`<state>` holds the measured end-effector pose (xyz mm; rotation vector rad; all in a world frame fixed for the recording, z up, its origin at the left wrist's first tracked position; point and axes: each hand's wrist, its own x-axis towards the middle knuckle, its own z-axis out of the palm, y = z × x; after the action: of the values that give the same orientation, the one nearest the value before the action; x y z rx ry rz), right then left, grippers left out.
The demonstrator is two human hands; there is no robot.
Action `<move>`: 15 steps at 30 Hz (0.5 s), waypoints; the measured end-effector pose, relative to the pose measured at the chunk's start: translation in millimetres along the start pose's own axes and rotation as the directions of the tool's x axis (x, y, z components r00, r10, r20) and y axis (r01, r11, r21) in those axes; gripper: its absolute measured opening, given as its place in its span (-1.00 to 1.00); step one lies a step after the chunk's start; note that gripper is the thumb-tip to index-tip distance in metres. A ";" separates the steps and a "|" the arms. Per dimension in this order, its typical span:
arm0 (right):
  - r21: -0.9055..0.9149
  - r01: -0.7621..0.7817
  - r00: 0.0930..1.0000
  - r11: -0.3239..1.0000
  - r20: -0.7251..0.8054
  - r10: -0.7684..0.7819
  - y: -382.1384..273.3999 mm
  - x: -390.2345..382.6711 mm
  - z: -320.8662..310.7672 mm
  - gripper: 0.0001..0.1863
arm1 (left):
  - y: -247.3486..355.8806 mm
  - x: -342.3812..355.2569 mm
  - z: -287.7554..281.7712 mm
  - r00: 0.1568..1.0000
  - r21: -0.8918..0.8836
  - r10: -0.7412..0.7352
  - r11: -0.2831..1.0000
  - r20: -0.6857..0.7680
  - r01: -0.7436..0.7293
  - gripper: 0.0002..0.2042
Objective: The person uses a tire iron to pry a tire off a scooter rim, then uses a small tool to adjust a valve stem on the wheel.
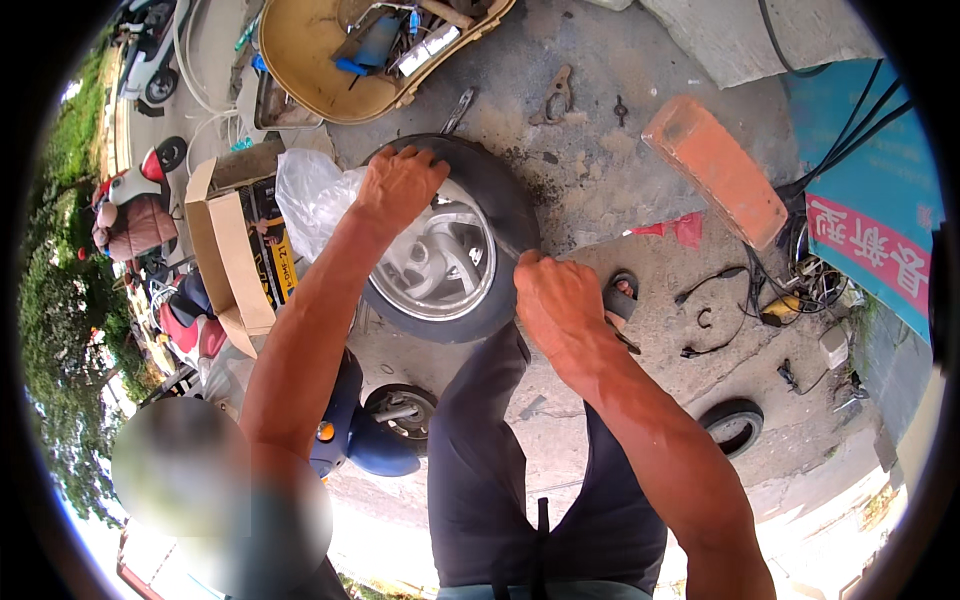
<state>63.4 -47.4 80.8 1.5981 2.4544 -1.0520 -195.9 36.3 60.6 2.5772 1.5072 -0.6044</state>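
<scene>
A black tyre on a silver spoked rim lies before me, upper centre. My left hand grips its upper part with fingers curled over the rubber. My right hand is closed round a narrow metal lever at the tyre's right side, the lever's inner end at the rim edge and much of it hidden by the fingers. A crumpled clear plastic bag touches the wheel's left side. My bent leg is just below the wheel, and a sandalled foot shows beside my right hand.
A yellow tub of tools sits above, a cardboard box left, parked scooters beyond it. An orange brick, tangled cables, loose metal parts and another tyre lie on the concrete ground to the right and above.
</scene>
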 end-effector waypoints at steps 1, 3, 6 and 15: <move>0.017 0.010 1.000 1.000 0.005 -0.011 2.1 -3.5 3.2 -0.85 | 6.1 -2.5 -1.3 0.999 0.019 0.034 0.999 0.024 -0.034 -0.80; 0.040 0.026 0.999 0.999 0.023 -0.027 11.6 -8.7 6.7 -0.85 | 18.3 -1.9 -3.5 0.995 -0.046 -0.028 0.998 0.097 0.033 -0.81; 0.079 0.025 1.000 0.997 -0.003 -0.025 23.4 -4.9 3.5 -0.86 | 17.7 -2.0 -15.7 0.989 -0.161 -0.034 0.985 0.146 0.057 -0.76; 0.003 0.061 0.998 0.998 -0.021 -0.060 16.2 2.6 -6.1 -0.88 | 37.1 7.0 -43.9 0.867 -0.235 -0.057 0.952 0.494 0.196 -0.64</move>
<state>77.5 -38.0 76.1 1.5532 2.5312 -1.0532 -148.5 35.4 93.9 1.9346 1.4641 -0.8975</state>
